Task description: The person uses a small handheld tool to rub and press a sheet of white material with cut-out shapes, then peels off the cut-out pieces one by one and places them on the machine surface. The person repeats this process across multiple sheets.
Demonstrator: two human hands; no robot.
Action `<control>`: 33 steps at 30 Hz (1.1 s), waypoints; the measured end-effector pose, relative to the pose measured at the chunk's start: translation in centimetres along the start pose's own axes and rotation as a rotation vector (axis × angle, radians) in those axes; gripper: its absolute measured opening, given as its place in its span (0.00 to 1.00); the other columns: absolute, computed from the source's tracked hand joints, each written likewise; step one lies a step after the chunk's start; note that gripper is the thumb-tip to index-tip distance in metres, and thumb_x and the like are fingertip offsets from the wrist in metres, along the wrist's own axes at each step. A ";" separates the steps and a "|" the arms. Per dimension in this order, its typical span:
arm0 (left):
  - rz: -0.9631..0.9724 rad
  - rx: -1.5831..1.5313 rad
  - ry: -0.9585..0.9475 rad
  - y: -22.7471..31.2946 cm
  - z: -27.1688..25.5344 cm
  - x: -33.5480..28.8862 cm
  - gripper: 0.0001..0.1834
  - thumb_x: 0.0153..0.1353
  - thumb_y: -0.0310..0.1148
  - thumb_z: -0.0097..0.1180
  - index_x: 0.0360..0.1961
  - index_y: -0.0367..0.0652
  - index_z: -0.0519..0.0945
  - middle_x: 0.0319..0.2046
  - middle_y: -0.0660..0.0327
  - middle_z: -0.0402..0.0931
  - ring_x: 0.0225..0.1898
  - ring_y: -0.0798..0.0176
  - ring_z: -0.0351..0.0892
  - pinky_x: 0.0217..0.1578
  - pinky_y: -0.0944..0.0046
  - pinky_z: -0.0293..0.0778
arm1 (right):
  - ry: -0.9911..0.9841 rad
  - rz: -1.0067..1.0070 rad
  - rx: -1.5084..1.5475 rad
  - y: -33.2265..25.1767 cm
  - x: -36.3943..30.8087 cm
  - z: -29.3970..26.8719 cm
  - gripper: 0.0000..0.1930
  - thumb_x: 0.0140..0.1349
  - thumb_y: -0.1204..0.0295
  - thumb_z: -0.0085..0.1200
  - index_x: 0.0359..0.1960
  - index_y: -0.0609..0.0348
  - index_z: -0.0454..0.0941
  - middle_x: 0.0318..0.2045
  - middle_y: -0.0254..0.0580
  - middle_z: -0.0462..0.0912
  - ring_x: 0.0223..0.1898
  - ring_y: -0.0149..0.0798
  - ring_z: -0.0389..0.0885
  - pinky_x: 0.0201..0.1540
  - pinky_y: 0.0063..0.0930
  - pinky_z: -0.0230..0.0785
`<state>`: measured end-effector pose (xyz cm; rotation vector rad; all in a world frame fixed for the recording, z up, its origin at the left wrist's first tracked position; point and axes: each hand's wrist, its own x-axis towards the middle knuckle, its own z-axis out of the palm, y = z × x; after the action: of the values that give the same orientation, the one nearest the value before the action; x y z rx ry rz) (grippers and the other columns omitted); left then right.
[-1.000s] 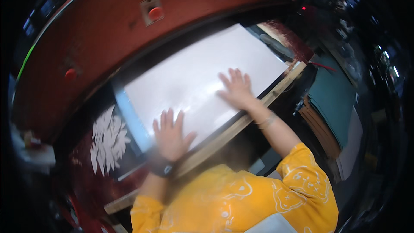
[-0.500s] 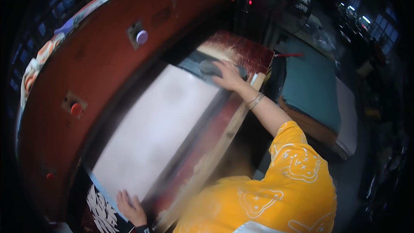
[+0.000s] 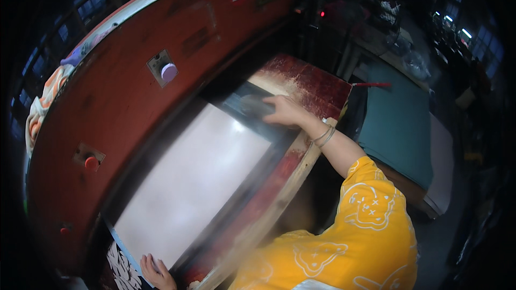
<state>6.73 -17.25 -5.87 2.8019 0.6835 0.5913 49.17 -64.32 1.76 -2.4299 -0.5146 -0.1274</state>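
Note:
A pale pinkish-white sheet lies on a dark board on the bed of a red press. At its near left corner my left hand rests with fingers stretched out, touching the edge. My right hand is at the far end of the board, beyond the sheet. Its thumb and fingers close around a smooth dark grey piece, smeared by motion, so its kind is unclear. The red worn surface of the bed shows beyond this hand.
The press's red beam runs along the left, carrying a lilac button and red buttons. White cut pieces lie at lower left. To the right stands a stack of green sheets. A wooden edge borders the bed.
My right hand has drawn its fingers in around the grey piece, where it was spread over it before. My left hand stays at the sheet's corner. The whole view has shifted slightly.

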 end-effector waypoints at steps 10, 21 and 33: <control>0.103 0.015 0.084 2.3 0.2 0.0 0.22 0.56 0.35 0.58 0.52 0.41 0.76 0.55 0.48 0.72 0.57 0.44 0.68 0.58 0.50 0.62 | -0.429 -0.140 0.381 -26.7 -5.5 14.1 0.32 0.42 0.63 0.62 0.52 0.67 0.76 0.38 0.59 0.83 0.40 0.46 0.83 0.45 0.32 0.73; 0.279 -0.368 0.029 -3.9 -4.3 -1.3 0.15 0.50 0.31 0.63 0.42 0.44 0.82 0.48 0.58 0.78 0.53 0.53 0.73 0.53 0.54 0.67 | -0.482 -0.401 -0.338 -36.8 -9.6 23.3 0.43 0.43 0.55 0.66 0.62 0.57 0.65 0.63 0.66 0.59 0.59 0.61 0.68 0.59 0.46 0.64; 0.167 -0.570 0.161 -5.4 -3.7 -2.0 0.12 0.44 0.27 0.66 0.33 0.41 0.83 0.41 0.57 0.80 0.50 0.51 0.76 0.51 0.53 0.69 | -0.458 -0.482 -0.007 -37.5 -9.0 25.1 0.36 0.39 0.63 0.61 0.58 0.51 0.74 0.66 0.57 0.59 0.66 0.58 0.60 0.66 0.42 0.55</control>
<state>1.41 -13.17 -4.69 2.3027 0.2472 0.8874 25.27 -25.03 1.62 -2.2928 -1.2997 0.2330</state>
